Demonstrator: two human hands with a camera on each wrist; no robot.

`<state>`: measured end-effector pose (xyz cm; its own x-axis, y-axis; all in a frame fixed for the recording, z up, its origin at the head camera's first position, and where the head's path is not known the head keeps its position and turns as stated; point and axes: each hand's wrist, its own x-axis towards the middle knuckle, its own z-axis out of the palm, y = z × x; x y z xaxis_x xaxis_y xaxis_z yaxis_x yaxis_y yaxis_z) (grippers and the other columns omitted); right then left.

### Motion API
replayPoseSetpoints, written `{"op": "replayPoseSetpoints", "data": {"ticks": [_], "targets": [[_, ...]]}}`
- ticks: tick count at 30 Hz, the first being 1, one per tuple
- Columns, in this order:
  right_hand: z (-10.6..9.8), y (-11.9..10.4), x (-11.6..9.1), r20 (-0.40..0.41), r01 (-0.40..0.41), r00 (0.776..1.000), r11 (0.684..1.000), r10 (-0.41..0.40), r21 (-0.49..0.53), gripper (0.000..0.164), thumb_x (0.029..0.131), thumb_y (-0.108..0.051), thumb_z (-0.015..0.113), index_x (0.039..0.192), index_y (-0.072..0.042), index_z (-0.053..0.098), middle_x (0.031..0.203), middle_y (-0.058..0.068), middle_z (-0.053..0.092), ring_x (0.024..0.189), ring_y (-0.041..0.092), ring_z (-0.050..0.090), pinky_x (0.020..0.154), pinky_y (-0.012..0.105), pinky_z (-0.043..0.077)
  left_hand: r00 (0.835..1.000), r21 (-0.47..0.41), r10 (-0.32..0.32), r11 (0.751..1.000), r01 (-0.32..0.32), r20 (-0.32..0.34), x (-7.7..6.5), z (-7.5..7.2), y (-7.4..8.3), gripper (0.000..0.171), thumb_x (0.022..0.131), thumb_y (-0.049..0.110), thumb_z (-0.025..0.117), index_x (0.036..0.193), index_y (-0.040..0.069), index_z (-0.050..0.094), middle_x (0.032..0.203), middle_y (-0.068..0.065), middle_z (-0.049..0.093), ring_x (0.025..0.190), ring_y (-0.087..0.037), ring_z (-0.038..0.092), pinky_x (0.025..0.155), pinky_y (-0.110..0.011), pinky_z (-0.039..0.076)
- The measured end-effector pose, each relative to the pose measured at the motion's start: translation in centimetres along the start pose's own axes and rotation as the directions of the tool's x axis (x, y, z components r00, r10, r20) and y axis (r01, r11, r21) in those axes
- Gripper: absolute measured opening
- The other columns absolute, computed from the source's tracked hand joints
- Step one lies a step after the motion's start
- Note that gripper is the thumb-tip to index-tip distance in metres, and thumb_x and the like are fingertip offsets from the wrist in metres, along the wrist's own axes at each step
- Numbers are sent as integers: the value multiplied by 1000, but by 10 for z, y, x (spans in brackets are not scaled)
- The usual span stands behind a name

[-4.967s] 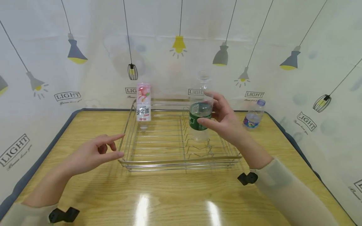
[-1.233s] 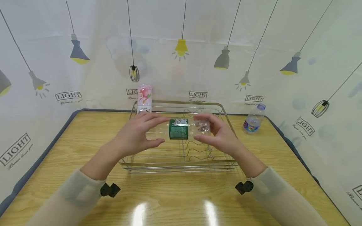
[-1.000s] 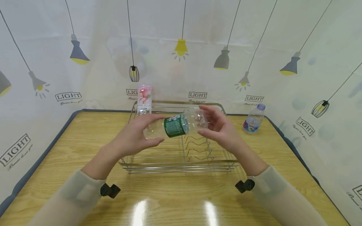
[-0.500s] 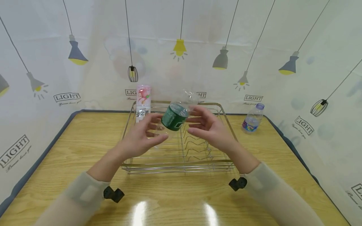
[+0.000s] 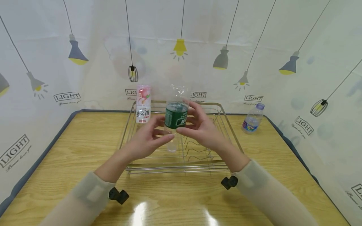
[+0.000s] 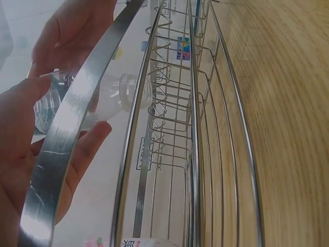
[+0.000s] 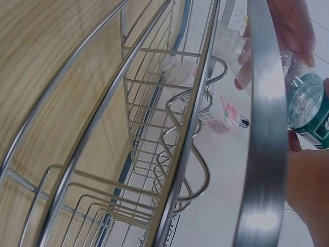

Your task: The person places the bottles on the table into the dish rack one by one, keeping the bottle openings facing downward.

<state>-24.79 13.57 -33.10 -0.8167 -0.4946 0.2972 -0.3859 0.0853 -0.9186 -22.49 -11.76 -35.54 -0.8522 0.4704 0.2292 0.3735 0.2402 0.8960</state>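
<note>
Both hands hold a clear plastic bottle with a green label (image 5: 176, 116) above the wire dish rack (image 5: 181, 164). It is upside down, base up, with its neck pointing down towards the wires. My right hand (image 5: 205, 130) grips it at the label, thumb in front and fingers behind. Lower down, near the shoulder, my left hand (image 5: 145, 139) has its curled fingers and thumb about it. The bottle neck (image 6: 110, 95) shows beyond the rack's rim in the left wrist view. A pink and white peach drink bottle (image 5: 143, 103) stands neck down at the rack's back left.
A small clear bottle with a purple cap (image 5: 253, 118) stands on the wooden table (image 5: 175, 194), right of the rack. Wavy wire dividers (image 5: 195, 146) run along the rack's right half. Behind the table hangs a cloth printed with lamps (image 5: 158, 47).
My right hand took the bottle from upright to lying sideways between both hands. Since then it has turned neck down, and my right hand has shifted from the base to the label.
</note>
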Motion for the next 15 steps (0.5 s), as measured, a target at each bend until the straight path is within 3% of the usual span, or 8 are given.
{"op": "replayPoseSetpoints", "data": {"ticks": [4, 8, 15], "targets": [[3, 0, 2, -1, -10, 1000, 1000, 10, -13, 90, 99, -2, 79, 169, -32, 32, 154, 14, 53, 134, 34, 64, 113, 51, 56, 1000, 20, -7, 1000, 7, -2, -1, 0, 1, 64, 108, 29, 74, 163, 23, 42, 148, -10, 56, 126, -33, 71, 100, -45, 63], [4, -1, 2, -2, -16, 1000, 999, 16, -30, 92, 98, -3, 81, 169, -33, 31, 154, 13, 53, 133, 34, 64, 110, 51, 58, 1000, 32, -15, 999, 16, -3, -2, -1, 2, 64, 108, 28, 74, 163, 23, 41, 148, -11, 56, 125, -34, 71, 100, -45, 63], [5, -2, 4, -5, -14, 1000, 999, 14, -28, 91, 98, -2, 80, 170, -26, 30, 152, 15, 53, 130, 34, 64, 108, 50, 59, 1000, 31, -30, 999, 30, -3, -3, -2, 3, 64, 109, 30, 73, 164, 23, 41, 147, -10, 56, 126, -34, 71, 100, -46, 63]]}}
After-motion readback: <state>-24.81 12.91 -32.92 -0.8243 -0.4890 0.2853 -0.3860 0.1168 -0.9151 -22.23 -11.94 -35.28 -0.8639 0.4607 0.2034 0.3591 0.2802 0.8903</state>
